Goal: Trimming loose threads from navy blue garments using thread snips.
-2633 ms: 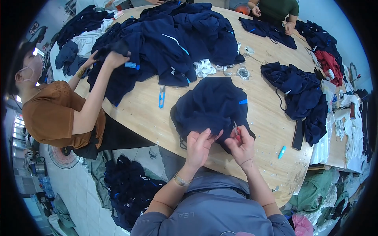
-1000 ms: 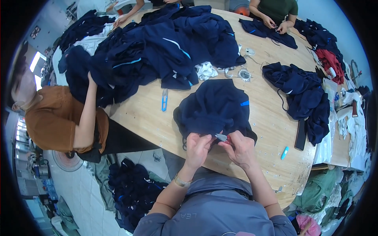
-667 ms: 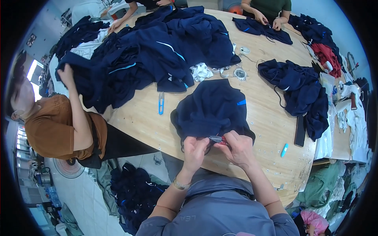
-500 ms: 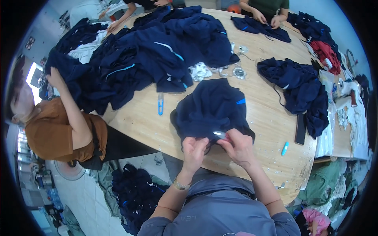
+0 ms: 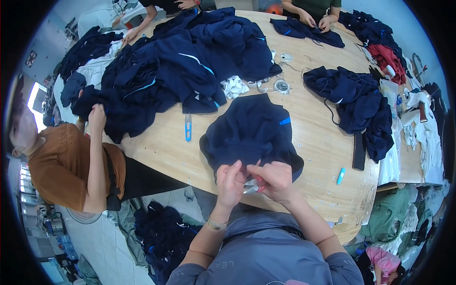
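Your right fingers [image 5: 276, 176] are closed around red-handled snips [image 5: 260, 184], whose blades point toward your left palm. Your left fingers [image 5: 230, 177] curl toward the thumb at the near edge of the navy garment [image 5: 249, 127]; whether they pinch the cloth, I cannot tell. That garment lies on the table [image 5: 318, 154] just beyond both sets of fingers. Blue snips [image 5: 188, 131] lie left of and beyond your left fingers.
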`<state>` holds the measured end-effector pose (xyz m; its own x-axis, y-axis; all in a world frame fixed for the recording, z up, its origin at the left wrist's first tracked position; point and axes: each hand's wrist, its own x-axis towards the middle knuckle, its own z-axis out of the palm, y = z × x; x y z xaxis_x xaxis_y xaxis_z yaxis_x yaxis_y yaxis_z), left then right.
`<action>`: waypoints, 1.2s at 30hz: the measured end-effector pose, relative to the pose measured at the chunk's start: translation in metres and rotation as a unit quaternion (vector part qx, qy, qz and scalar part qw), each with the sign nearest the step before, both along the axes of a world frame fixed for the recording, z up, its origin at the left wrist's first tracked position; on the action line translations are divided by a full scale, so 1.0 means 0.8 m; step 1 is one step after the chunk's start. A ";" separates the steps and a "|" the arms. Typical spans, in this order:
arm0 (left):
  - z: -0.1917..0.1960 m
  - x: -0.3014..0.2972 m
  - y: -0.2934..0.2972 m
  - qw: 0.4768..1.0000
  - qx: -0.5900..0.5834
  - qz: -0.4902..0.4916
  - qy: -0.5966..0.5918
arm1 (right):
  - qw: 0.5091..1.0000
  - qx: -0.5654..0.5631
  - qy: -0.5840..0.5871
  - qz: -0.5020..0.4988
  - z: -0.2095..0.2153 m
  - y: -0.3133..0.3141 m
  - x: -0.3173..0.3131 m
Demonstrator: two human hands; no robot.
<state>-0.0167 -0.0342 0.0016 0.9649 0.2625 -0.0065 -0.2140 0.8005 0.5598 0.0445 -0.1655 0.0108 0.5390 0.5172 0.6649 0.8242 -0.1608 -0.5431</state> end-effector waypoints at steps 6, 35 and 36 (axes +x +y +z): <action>0.016 0.010 0.004 0.997 0.016 -0.008 0.074 | 0.994 0.028 0.103 0.036 -0.003 -0.005 -0.016; 0.007 0.009 -0.001 0.992 -0.019 -0.036 0.119 | 0.914 0.119 0.388 -0.001 0.012 -0.006 -0.025; 0.008 0.009 -0.001 0.992 -0.019 -0.034 0.120 | 0.912 0.128 0.388 -0.036 0.009 -0.004 -0.023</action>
<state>-0.0091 -0.0354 0.0083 0.9499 0.1927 -0.2460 -0.0239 0.8297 0.5577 0.0263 -0.1691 0.0181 0.9248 0.3438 0.1632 0.1687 0.0140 -0.9856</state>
